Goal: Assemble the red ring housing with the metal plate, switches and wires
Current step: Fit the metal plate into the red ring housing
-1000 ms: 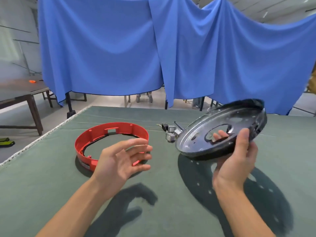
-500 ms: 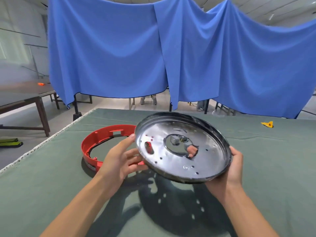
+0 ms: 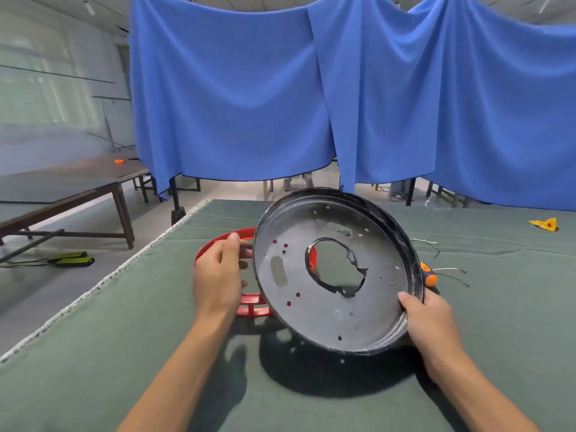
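The round metal plate (image 3: 311,313), with a ragged central hole, is lifted above the table and tilted with its dished face toward me. My right hand (image 3: 428,319) grips its lower right rim, thumb on the inner face. My left hand (image 3: 218,275) holds the left rim, thumb up and fingertips curled at the edge. The red ring housing (image 3: 252,307) lies on the table behind the plate and my left hand, mostly hidden. Thin wires (image 3: 448,271) lie to the right of the plate. No switches are visible.
The green cloth table (image 3: 93,369) has its left edge close by. An orange-handled screwdriver (image 3: 429,275) pokes out behind the plate's right rim. A yellow object (image 3: 544,224) sits far right. Blue curtains hang behind, and a wooden table (image 3: 78,185) stands at left.
The plate has tipped more upright toward me and shifted slightly right. My right hand's grip is now on the lower right rim. My left hand has risen to the left rim.
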The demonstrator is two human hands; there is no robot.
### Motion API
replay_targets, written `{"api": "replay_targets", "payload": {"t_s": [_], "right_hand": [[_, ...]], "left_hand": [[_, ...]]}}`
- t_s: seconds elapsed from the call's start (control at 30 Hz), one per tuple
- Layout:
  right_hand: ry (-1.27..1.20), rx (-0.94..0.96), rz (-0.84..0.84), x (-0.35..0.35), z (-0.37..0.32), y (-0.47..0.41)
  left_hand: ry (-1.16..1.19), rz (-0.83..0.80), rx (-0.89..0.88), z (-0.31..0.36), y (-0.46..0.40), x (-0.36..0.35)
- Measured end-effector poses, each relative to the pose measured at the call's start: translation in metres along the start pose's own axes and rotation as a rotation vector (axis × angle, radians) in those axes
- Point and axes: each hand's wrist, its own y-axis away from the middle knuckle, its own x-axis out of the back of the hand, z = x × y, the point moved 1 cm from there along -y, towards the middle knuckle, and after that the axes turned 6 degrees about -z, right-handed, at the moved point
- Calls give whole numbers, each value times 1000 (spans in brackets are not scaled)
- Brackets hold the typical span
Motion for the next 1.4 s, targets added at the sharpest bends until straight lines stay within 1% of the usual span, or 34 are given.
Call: {"api": "replay_targets", "payload": {"t_s": [0.07,0.1,0.13,0.2,0.23,0.27,0.3,0.4,0.5,0.57,0.63,0.7,0.77,0.87,0.93,1.0,1.07,1.13,1.2,1.33,1.4], "right_hand": [[24,-16,0,0,1,-2],[19,-28,-4,-1,2,-3],[15,-35,-4,-1,2,-3],[36,-36,10,-1,3,-4],[55,-30,21,-1,4,-4],[77,-21,37,-1,4,-5],[97,-10,55,-1,4,-5],[84,22,115,1,2,-6],[16,27,166,2,-3,-4],[-34,30,205,4,-6,-3],[-73,40,236,6,-10,-1],[-90,52,261,8,-13,0],[-75,65,282,9,-16,0],[-41,90,266,5,-19,2],[-24,93,228,1,-19,4],[-12,96,196,-3,-18,5],[2,106,176,-5,-17,5],[35,117,151,-5,-17,6],[76,118,101,-8,-16,7],[144,79,-27,-12,-15,9],[192,97,-47,-12,-15,10]], "left_hand": [[-304,150,6,-13,-14,17],[-419,193,44,-21,-19,26],[-471,197,128,-30,-24,33],[-550,136,348,-43,-29,41],[-634,84,423,-47,-29,42],[-709,35,455,-49,-29,41],[-743,0,439,-50,-29,40],[-659,-41,336,-46,-29,36],[-553,-68,187,-42,-23,30],[-371,-125,83,-36,-20,23],[-157,-172,17,-27,-16,20],[32,-202,19,-19,-11,18],[198,-235,62,-12,-6,15],[345,-286,146,-6,-1,9],[400,-349,164,-4,3,3],[450,-407,122,-4,8,-1],[461,-425,94,-3,11,-2],[478,-451,122,0,14,-2],[473,-483,101,2,16,-3],[365,-381,34,-2,15,-2],[328,-361,14,-4,14,-2]]}}
